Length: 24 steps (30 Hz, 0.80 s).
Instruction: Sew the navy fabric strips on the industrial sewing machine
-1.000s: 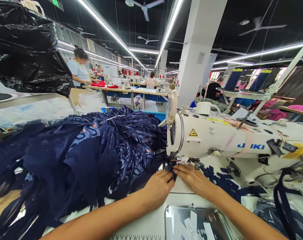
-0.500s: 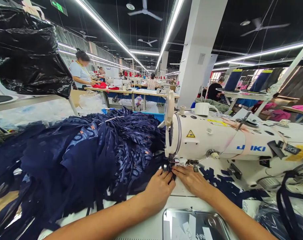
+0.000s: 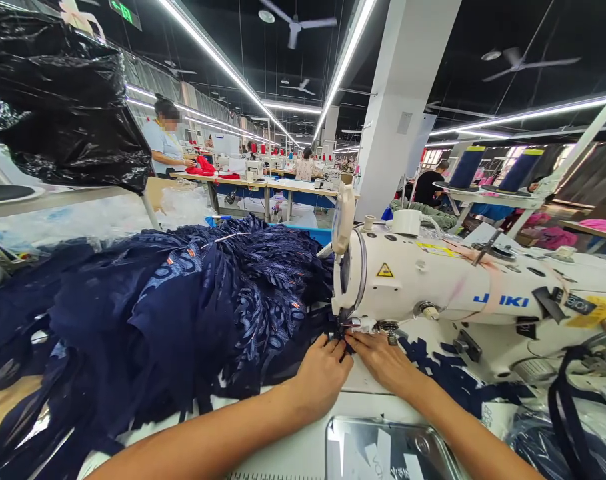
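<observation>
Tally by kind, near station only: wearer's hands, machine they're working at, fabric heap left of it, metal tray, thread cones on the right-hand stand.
Hands: 2 (left hand, right hand)
Sewing machine: 1
Navy fabric heap: 1
Metal tray: 1
Navy thread cones: 2
Total: 7

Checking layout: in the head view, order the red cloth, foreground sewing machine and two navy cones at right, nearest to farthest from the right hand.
1. Sewing machine, above the right hand
2. Navy cones, upper right
3. Red cloth, upper left
</observation>
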Available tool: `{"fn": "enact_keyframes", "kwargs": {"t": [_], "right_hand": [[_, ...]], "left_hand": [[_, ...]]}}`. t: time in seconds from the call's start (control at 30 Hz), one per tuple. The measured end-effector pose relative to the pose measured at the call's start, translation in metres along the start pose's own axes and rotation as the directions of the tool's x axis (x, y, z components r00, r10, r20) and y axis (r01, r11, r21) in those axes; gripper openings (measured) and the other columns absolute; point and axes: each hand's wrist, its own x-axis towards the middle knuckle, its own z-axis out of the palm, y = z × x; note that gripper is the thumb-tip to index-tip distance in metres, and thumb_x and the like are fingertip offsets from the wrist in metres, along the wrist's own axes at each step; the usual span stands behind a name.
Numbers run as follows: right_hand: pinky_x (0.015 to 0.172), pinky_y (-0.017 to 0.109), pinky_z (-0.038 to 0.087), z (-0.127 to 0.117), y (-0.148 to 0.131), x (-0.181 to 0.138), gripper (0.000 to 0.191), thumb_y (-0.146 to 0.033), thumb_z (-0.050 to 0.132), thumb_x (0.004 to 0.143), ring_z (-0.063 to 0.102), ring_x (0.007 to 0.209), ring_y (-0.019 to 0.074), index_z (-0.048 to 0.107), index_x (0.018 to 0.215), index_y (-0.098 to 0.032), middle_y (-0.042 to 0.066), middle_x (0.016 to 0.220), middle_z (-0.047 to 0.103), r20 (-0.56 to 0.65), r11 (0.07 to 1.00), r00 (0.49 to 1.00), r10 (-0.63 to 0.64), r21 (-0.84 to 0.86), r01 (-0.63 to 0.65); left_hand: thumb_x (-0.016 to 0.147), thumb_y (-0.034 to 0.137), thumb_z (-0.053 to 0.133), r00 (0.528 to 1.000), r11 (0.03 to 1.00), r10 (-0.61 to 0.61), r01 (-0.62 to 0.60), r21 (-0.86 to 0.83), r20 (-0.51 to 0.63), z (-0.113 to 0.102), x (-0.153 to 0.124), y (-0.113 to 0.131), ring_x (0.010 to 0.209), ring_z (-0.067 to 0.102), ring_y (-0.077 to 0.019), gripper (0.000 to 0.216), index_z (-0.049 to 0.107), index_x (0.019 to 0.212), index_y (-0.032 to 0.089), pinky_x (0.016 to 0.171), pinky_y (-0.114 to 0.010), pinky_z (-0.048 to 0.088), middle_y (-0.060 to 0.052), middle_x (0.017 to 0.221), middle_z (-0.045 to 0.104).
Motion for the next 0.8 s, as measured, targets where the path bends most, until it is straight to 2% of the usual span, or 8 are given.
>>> {"fn": "enact_keyframes", "kwargs": {"t": [0.27, 0.47, 0.63, 0.8], "right_hand": [[0.075, 0.039, 0.048, -0.001, -0.002, 0.002, 0.039, -0.004, 0.04, 0.079, 0.058, 0.091, 0.0247, 0.055, 0.113, -0.013, 0.015, 0.105, 0.062, -0.035, 0.999, 0.999, 0.015, -0.039, -0.016], [0.071, 0.035, 0.049, -0.001, -0.002, 0.004, 0.036, -0.009, 0.039, 0.081, 0.058, 0.087, 0.0227, 0.058, 0.111, -0.016, 0.012, 0.102, 0.063, -0.045, 0.998, 0.997, 0.059, -0.004, -0.059], [0.069, 0.033, 0.05, -0.007, -0.008, 0.005, 0.029, -0.017, 0.039, 0.084, 0.058, 0.084, 0.0209, 0.063, 0.101, -0.016, 0.012, 0.097, 0.062, -0.098, 0.992, 0.993, 0.065, 0.118, -0.053], [0.073, 0.034, 0.05, -0.009, -0.011, 0.005, 0.028, -0.017, 0.041, 0.084, 0.058, 0.085, 0.0204, 0.064, 0.1, -0.017, 0.01, 0.095, 0.062, -0.085, 0.964, 0.992, 0.088, 0.259, -0.063]], "left_hand": [[0.079, 0.008, 0.048, 0.999, 0.999, -0.036, 0.035, -0.007, -0.031, 0.003, 0.002, 0.001, 0.093, 0.058, -0.0221, 0.019, 0.058, 0.095, 0.006, 0.087, -0.036, 0.037, -0.015, 0.099, 0.064], [0.077, 0.007, 0.049, 1.0, 0.995, -0.019, 0.021, -0.096, 0.022, 0.0, -0.003, -0.005, 0.098, 0.056, -0.0227, 0.025, 0.057, 0.101, 0.008, 0.088, -0.038, 0.034, -0.012, 0.105, 0.063], [0.075, 0.003, 0.051, 0.995, 0.963, -0.026, 0.052, -0.265, 0.1, -0.011, -0.008, -0.029, 0.094, 0.056, -0.0186, 0.021, 0.06, 0.091, 0.014, 0.087, -0.034, 0.034, -0.005, 0.095, 0.065], [0.075, -0.001, 0.047, 0.992, 0.938, -0.101, 0.122, -0.324, 0.08, -0.015, -0.007, -0.036, 0.09, 0.055, -0.0176, 0.031, 0.06, 0.099, 0.013, 0.081, -0.029, 0.038, -0.005, 0.092, 0.063]]}}
